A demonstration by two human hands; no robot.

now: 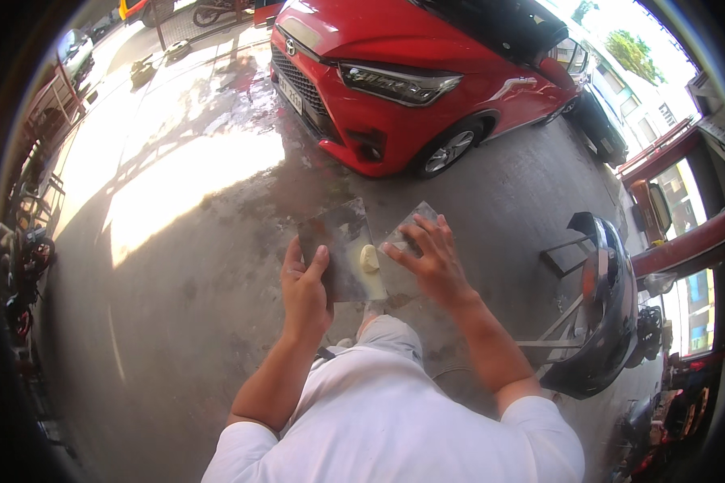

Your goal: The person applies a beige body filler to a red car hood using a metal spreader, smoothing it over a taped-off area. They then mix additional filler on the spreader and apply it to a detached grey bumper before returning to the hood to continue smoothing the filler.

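My left hand (307,294) grips the left edge of a flat grey mixing plate (334,245), thumb on top, in front of my body. A lump of pale yellow putty (369,259) lies near the plate's right edge, with a thin yellow smear below it. Just right of the plate, my right hand (435,259) is closed around a small grey flat spreader (418,212). Its fingers cover much of the spreader, and its lower edge is hard to make out. The fingertips of this hand are close to the putty.
A red car (395,60) stands ahead, its front corner facing me. On my right a dark car bumper (612,314) rests on a metal stand (568,322). Motorcycle parts (36,249) line the far left. Bright sunlight falls across the concrete floor (193,322).
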